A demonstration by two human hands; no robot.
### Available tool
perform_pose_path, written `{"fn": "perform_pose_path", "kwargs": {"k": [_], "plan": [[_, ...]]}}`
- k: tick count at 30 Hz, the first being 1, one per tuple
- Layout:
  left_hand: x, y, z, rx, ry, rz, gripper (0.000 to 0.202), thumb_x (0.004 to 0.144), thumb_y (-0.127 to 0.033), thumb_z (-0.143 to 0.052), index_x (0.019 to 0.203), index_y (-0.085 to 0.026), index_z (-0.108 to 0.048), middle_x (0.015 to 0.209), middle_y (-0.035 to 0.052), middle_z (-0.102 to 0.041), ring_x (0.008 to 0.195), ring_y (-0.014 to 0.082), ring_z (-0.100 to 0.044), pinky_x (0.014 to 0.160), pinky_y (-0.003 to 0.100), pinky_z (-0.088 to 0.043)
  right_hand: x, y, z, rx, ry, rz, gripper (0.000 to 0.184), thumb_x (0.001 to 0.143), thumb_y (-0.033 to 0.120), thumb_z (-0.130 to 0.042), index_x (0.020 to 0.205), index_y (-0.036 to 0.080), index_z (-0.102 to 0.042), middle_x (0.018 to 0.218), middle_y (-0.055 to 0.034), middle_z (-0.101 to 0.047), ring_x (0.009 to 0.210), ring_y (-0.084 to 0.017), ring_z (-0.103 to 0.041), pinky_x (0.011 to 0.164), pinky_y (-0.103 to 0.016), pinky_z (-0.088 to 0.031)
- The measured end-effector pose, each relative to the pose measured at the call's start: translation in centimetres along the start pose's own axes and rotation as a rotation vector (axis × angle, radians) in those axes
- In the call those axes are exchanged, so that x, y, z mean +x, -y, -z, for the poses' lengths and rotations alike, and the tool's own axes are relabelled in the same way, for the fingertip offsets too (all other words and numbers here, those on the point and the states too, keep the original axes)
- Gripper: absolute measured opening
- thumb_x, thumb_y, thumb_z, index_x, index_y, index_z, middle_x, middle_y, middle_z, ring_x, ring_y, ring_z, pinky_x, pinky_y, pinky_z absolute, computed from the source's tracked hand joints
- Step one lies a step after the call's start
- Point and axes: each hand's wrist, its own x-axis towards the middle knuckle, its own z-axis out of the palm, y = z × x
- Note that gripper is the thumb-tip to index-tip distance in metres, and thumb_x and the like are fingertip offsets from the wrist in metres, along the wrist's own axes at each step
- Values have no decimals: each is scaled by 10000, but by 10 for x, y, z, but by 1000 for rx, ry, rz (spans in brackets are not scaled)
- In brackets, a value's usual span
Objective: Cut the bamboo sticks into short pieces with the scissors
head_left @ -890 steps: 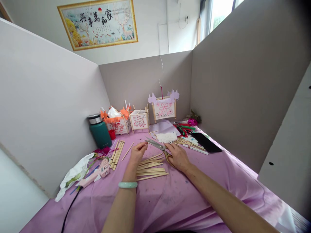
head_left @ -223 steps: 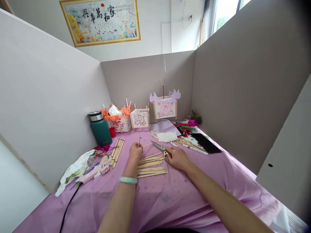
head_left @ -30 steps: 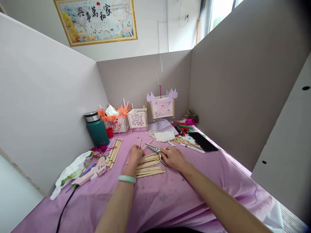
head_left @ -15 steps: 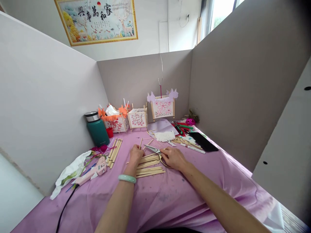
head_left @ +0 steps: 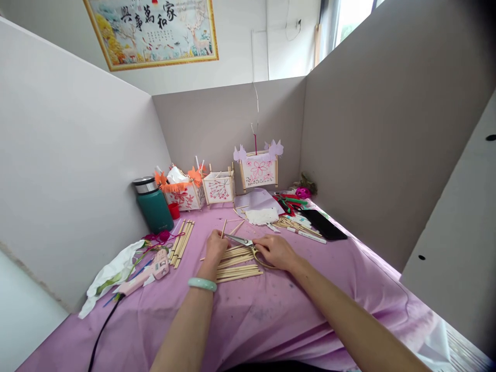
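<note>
The worktop (head_left: 267, 323), under its pink-purple cloth, carries everything, with three paper-sided frames (head_left: 218, 189) along its far edge. Both hands work near its middle, well inside the left and right edges.

The right hand (head_left: 277, 251) has its fingers wrapped about the handles of the scissors (head_left: 246, 242). The left hand (head_left: 216, 247), nearer the left edge, has thumb and fingertips drawn together in a narrow pinch on the lower part of a thin stick (head_left: 223, 229).

Between and below the hands, on the near-edge side, loose sticks (head_left: 240, 272) lie roughly side to side. Left of the left hand, bundled sticks (head_left: 182, 244) run from near to far.

The relation that seems to matter is blade to stick. The scissors lie to the right of the thin stick, their long axis running leftward and slightly toward the far edge, tips just beside the left fingertips. The thin stick stands up out of the pinch, top tilted a little right, so the two axes cross steeply. The left hand is the nearer one, being on the stick itself. Whether the blades touch it, and how far they part, I cannot tell.
</note>
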Motion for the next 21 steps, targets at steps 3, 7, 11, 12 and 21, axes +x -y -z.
{"fn": "perform_pose_path", "kwargs": {"k": [3, 7, 11, 12, 21], "plan": [[1, 1, -1, -1, -2, 11, 251, 865, -355, -579, 969, -127, -586, 879, 38, -608, 784, 155, -593, 734, 343, -512, 0, -1, -1, -26, -27, -45, 370, 949, 326, -330, 1039, 224, -674, 915, -94, -663, 805, -190, -585, 709, -274, -376], [2, 1, -2, -8, 4, 9, 251, 865, -346, -581, 986, -126, -584, 889, 40, -608, 784, 154, -594, 730, 342, -517, 0, -2, -2, -12, -2, -2, 330, 938, 362, -378, 1000, 258, -685, 894, -50, -670, 811, -164, -586, 719, -246, -375], [3, 1, -2, -22, 16, 24, 250, 867, -347, -579, 980, -125, -585, 880, 38, -609, 764, 148, -594, 708, 329, -521, 2, -1, -3, -19, -29, -31, 374, 951, 336, -329, 1007, 230, -683, 883, -76, -666, 803, -182, -586, 696, -263, -371], [3, 2, -2, -26, 17, 27, 250, 867, -348, -579, 977, -124, -585, 878, 38, -609, 760, 147, -593, 704, 326, -521, 3, -1, -3, -21, -36, -36, 383, 952, 330, -319, 1011, 223, -683, 883, -84, -664, 798, -186, -586, 691, -268, -370], [6, 2, -3, -120, 22, 52, 290, 880, -386, -551, 1001, -124, -581, 886, 43, -614, 733, 138, -596, 676, 311, -523, 5, -9, -10, -2, -55, -45, 361, 945, 349, -349, 1047, 259, -682, 883, -63, -674, 812, -178, -597, 704, -256, -373]]}}
